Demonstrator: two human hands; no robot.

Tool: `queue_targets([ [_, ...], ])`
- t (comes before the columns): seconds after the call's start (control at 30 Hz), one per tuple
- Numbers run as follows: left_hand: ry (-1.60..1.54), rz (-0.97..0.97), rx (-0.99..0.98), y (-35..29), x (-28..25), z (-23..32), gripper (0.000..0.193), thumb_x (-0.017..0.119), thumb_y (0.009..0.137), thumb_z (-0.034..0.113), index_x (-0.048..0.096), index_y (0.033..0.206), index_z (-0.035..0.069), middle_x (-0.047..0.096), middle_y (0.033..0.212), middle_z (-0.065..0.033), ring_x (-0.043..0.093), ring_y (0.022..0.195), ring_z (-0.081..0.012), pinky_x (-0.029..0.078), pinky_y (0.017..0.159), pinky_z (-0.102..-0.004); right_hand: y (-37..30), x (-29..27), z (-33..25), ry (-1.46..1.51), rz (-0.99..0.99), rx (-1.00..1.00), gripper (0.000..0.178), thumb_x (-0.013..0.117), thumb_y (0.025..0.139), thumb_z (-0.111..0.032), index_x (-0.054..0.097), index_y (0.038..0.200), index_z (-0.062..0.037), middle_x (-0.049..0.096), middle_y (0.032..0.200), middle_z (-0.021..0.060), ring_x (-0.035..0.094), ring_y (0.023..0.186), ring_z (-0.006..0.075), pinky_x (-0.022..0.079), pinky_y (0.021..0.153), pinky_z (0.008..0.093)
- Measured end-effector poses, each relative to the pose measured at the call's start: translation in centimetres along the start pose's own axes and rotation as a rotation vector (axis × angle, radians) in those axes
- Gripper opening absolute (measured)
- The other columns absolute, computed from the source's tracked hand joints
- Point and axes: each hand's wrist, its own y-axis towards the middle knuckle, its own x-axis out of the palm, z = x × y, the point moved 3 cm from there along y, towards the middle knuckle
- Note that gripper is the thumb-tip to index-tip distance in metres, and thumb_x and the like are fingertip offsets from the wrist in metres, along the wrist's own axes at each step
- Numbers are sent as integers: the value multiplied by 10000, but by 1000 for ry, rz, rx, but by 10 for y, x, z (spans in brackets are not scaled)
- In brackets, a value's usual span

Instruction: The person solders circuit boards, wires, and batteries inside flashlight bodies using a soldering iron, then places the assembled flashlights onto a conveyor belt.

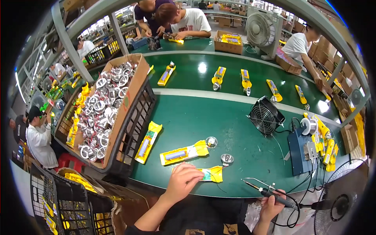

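My left hand (183, 181) lies over a yellow flashlight housing half (215, 174) near the table's front edge. Its thumb and fingers are pressed together, and whatever they pinch is hidden. A green circuit board (206, 174) and thin wires show beside the fingertips. Just beyond it sits a round silvery reflector (227, 158). My right hand (273, 205) grips a soldering iron (270, 192) with a thin curved feed tube, its tip pointing left, apart from the housing. Two more housings with batteries, one middle (184, 154) and one left (148, 142), lie on the green table.
At left, a cardboard box (129, 92) full of wired reflectors rests on a black crate (135, 125). A small black fan (266, 116) and a blue soldering station (299, 150) with a solder spool (309, 126) stand right. Beyond, a green belt (188, 72) carries several housings; people work around it.
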Motion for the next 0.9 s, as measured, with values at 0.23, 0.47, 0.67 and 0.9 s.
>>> queue_targets([
  [0.23,-12,106,44,-4,5,-9,114,708,632,159,669,739,166,599,839,25,511,852,-194,326,889,-418,12,6,7,-149,-2,-23,180,513,701,-29,427,857,-2,431,663,46,423,407,93,373,365,198],
  [0.47,-46,70,-16,-6,4,-17,137,735,578,195,678,702,205,595,914,38,481,927,-210,307,912,-436,23,8,17,-212,-15,-64,213,581,721,-109,437,845,-13,424,645,25,434,416,82,359,357,177],
  [0.67,-52,20,-75,-3,1,-17,160,748,537,157,668,673,186,571,1002,-13,457,1001,-245,275,939,-459,24,11,19,-221,67,-34,265,611,708,-141,429,854,-15,434,647,28,410,405,72,346,338,166],
  [0.9,-49,23,-149,3,4,-17,139,719,525,88,627,622,127,552,1055,-56,483,1003,-277,314,905,-460,20,46,7,-134,-275,-54,296,591,744,-145,380,899,-5,400,653,19,351,432,43,328,379,158],
])
